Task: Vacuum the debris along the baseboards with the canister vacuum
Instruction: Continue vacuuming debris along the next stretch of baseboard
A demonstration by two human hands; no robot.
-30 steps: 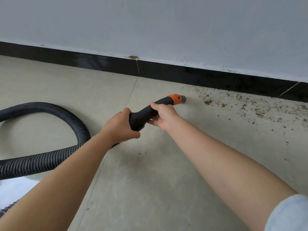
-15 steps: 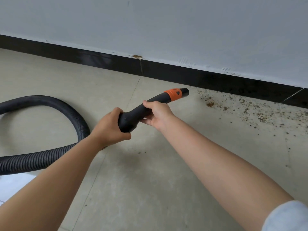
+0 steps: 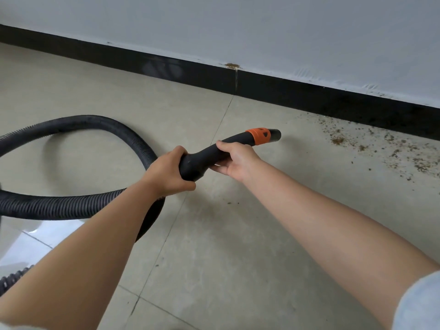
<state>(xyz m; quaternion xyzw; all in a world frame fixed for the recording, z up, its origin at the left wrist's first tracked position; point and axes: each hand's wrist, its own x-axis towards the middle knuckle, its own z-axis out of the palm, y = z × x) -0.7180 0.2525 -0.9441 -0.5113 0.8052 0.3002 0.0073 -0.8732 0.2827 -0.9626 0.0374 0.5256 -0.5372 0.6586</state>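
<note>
A black vacuum hose handle with an orange collar and a short black nozzle tip is held above the floor, pointing right toward the baseboard. My left hand grips the thick rear end of the handle. My right hand holds the handle just behind the orange collar, fingers curled under it. Brown debris lies scattered on the tiles by the baseboard, to the right of the nozzle and apart from it. The canister is out of view.
The ribbed black hose loops across the floor at the left and passes under my left forearm. A grey wall rises above the black baseboard. A few crumbs lie on the beige tiles under my right arm.
The nozzle has pulled back from the debris and lifted off the floor. The view has swung left, so the debris patch sits farther right. Both hands keep their hold.
</note>
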